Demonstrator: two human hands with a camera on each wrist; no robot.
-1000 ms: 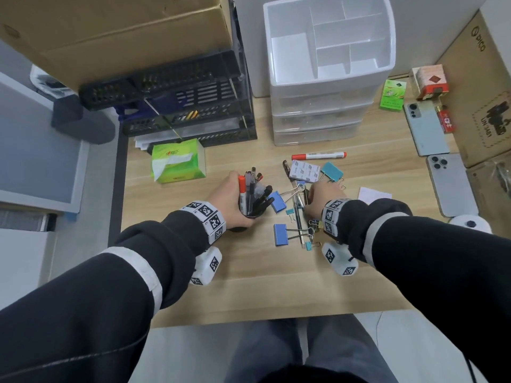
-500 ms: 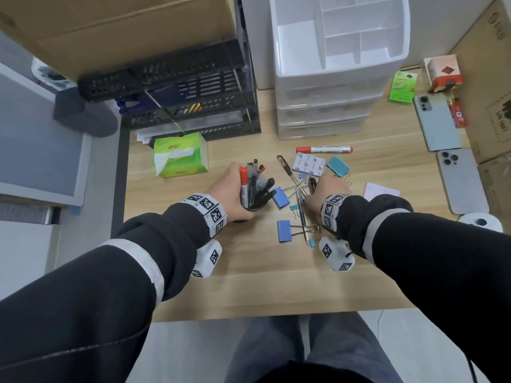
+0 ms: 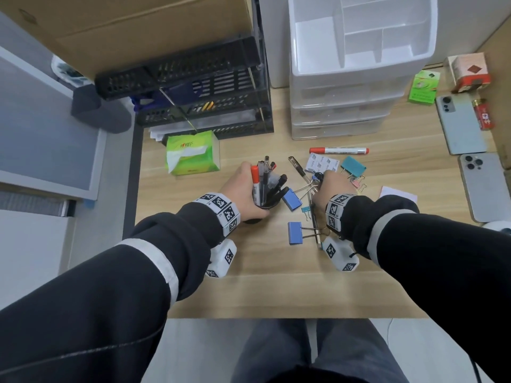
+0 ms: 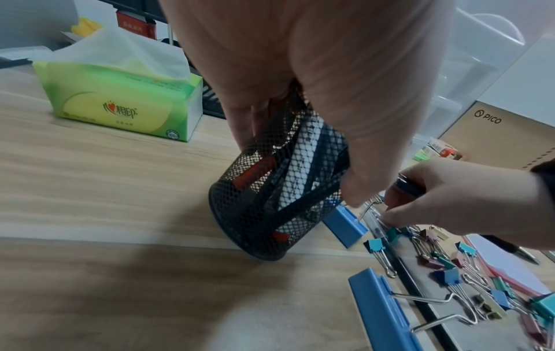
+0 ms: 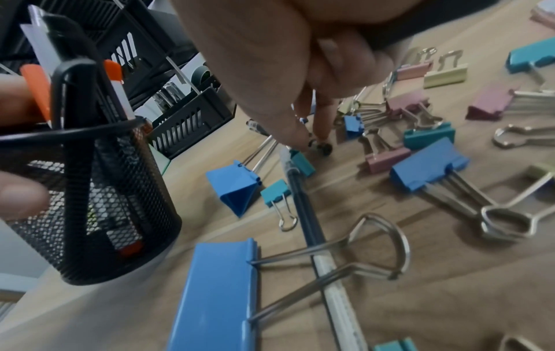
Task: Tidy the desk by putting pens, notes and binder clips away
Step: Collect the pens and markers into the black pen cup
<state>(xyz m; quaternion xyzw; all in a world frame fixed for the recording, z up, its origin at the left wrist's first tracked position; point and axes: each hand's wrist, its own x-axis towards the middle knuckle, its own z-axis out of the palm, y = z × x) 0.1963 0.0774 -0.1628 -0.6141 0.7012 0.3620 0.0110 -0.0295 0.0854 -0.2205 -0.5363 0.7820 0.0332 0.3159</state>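
My left hand (image 3: 243,189) grips a black mesh pen cup (image 4: 270,190) that holds several pens and tilts to the right on the wooden desk (image 3: 193,272). Just right of it, my right hand (image 3: 330,186) reaches down into a scatter of binder clips, its thumb and fingertips (image 5: 300,137) pinching a small dark pen end (image 5: 321,146). A clear pen (image 5: 303,201) lies under the wire handles of a big blue clip (image 3: 294,233). Another blue clip (image 3: 291,199) lies against the cup. A red marker (image 3: 338,150), a dark pen (image 3: 298,168), sticker sheets (image 3: 322,164) and a note pad (image 3: 398,193) lie around.
A white drawer organiser (image 3: 359,78) with open top compartments stands at the back. A black mesh rack (image 3: 199,106) and a green tissue pack (image 3: 193,156) are at back left. Two phones (image 3: 459,125) and cardboard boxes line the right side.
My left hand keeps its grip on the cup. My right hand has edged slightly farther into the clip pile and its fingers have closed on the dark pen end.
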